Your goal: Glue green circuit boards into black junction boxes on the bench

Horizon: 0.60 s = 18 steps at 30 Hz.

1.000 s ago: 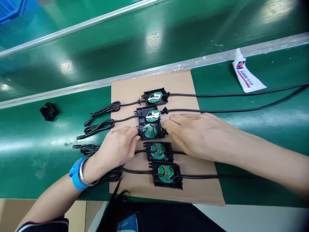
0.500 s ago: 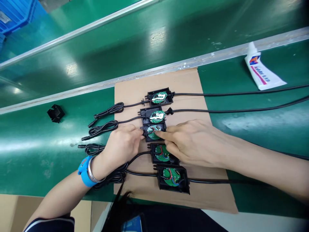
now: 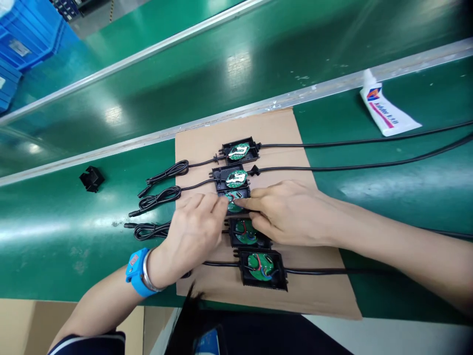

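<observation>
Five open black boxes with round green circuit boards lie in a column on a cardboard sheet (image 3: 207, 143). My left hand (image 3: 192, 231) rests its stretched fingers on the left side of the middle box (image 3: 233, 199). My right hand (image 3: 291, 212) comes from the right, its index fingertip touching the board and red wire inside that same box. Both hands partly hide this box and the fourth box (image 3: 244, 231). The first box (image 3: 240, 150), second box (image 3: 232, 177) and fifth box (image 3: 262, 268) lie untouched.
Coiled black cables (image 3: 162, 172) run left from the boxes, and long cables (image 3: 369, 143) run right. A white glue tube (image 3: 388, 116) lies at the far right by the metal rail (image 3: 332, 84). A small black part (image 3: 91, 178) sits to the left. Blue crates (image 3: 25, 34) stand at the top left.
My left fingers moved from the middle box's left edge onto its top. My right index finger moved from the box's right side onto the circuit board.
</observation>
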Motion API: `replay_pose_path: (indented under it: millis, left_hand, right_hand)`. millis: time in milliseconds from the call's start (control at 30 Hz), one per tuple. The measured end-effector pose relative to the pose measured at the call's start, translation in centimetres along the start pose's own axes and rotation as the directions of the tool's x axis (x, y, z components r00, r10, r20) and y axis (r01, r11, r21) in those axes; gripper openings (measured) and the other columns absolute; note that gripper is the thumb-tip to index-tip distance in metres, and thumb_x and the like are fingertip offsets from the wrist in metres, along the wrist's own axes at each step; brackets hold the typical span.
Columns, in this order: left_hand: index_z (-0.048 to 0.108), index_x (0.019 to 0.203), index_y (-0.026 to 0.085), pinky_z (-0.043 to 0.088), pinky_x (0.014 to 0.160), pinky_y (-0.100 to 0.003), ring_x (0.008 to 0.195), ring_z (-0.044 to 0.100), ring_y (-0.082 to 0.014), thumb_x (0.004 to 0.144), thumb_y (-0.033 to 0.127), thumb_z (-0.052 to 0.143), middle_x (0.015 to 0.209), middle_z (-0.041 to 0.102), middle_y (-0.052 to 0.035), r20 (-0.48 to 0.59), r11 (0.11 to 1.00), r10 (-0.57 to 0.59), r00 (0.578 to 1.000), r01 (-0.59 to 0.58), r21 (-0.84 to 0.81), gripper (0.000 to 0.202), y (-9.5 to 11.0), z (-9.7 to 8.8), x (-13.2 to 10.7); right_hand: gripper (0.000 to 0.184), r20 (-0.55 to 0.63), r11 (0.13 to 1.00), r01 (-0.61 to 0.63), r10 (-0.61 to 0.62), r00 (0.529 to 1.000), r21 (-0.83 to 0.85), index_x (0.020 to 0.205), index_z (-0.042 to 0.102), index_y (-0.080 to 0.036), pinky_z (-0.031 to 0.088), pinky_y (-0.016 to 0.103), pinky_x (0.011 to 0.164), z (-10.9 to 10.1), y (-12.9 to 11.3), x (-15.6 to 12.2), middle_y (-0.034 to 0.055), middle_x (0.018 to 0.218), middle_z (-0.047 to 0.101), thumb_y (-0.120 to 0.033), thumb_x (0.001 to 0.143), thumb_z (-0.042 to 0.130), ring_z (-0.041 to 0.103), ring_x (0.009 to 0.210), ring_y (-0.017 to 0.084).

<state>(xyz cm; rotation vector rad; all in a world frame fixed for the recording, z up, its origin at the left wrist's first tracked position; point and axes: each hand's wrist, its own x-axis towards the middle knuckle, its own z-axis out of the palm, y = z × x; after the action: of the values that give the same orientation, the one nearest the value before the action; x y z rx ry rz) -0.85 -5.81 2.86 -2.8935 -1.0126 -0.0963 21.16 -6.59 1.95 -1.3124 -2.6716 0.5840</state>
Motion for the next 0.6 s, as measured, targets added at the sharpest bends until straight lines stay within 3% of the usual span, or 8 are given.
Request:
replay_pose_path:
  millis: [167, 267, 400, 467, 600]
  left_hand:
    - [0.065, 0.105, 0.013, 0.048, 0.082, -0.034, 0.088, 0.059, -0.0184, 0.094, 0.009, 0.045, 0.11, 0.066, -0.0083, -0.044, 0.961, 0.214, 0.976, -0.218, -0.172, 0.023, -0.5, 1.9, 0.5]
    - [0.065, 0.11, 0.013, 0.047, 0.082, -0.034, 0.09, 0.06, -0.0183, 0.096, 0.009, 0.044, 0.116, 0.067, -0.0081, -0.052, 0.952, 0.229, 0.972, -0.235, -0.194, 0.026, -0.8, 2.4, 0.3]
    - [0.066, 0.113, 0.012, 0.049, 0.087, -0.032, 0.097, 0.062, -0.0182, 0.097, 0.009, 0.044, 0.115, 0.069, -0.0082, -0.103, 0.933, 0.25, 0.963, -0.267, -0.24, 0.027, -0.9, 2.3, -0.3]
    - [0.066, 0.113, 0.011, 0.05, 0.088, -0.032, 0.099, 0.062, -0.0179, 0.097, 0.008, 0.042, 0.113, 0.07, -0.0082, -0.123, 0.93, 0.241, 0.963, -0.265, -0.256, 0.028, -0.9, 2.2, -0.4]
    - [0.066, 0.111, 0.01, 0.051, 0.087, -0.032, 0.097, 0.063, -0.0189, 0.098, 0.008, 0.043, 0.112, 0.071, -0.0084, -0.105, 0.937, 0.221, 0.97, -0.241, -0.253, 0.027, -0.6, 1.9, -0.5]
  right_hand:
    - [0.029, 0.104, 0.984, -0.149, 0.138, 0.985, 0.101, 0.108, 0.061, -0.016, 0.043, 0.031, 0.067, -1.0, 0.9, -1.0, 0.0056, 0.085, 0.07, -0.023, 0.084, 0.048, 0.067, 0.077, 0.022]
    - [0.015, 0.134, 0.975, -0.191, 0.175, 0.975, 0.115, 0.091, 0.057, -0.019, 0.04, 0.03, 0.065, -0.9, 1.0, -1.5, 0.0038, 0.077, 0.067, -0.024, 0.087, 0.044, 0.064, 0.071, 0.02]
    - [0.024, 0.044, 0.988, -0.116, 0.112, 0.993, 0.105, 0.082, 0.052, -0.019, 0.033, 0.03, 0.06, 0.0, 0.8, -1.3, 0.0039, 0.07, 0.061, -0.026, 0.094, 0.033, 0.056, 0.061, 0.017]
    - [0.028, 0.007, 0.983, -0.136, 0.136, 0.991, 0.128, 0.079, 0.049, -0.02, 0.032, 0.03, 0.059, 0.4, 0.8, -1.0, 0.0025, 0.064, 0.056, -0.028, 0.096, 0.029, 0.051, 0.057, 0.016]
    - [0.033, 0.161, 0.942, -0.261, 0.23, 0.96, 0.209, 0.069, 0.041, -0.021, 0.03, 0.028, 0.056, 0.3, 1.0, -0.3, -0.0008, 0.057, 0.05, -0.027, 0.098, 0.027, 0.045, 0.051, 0.012]
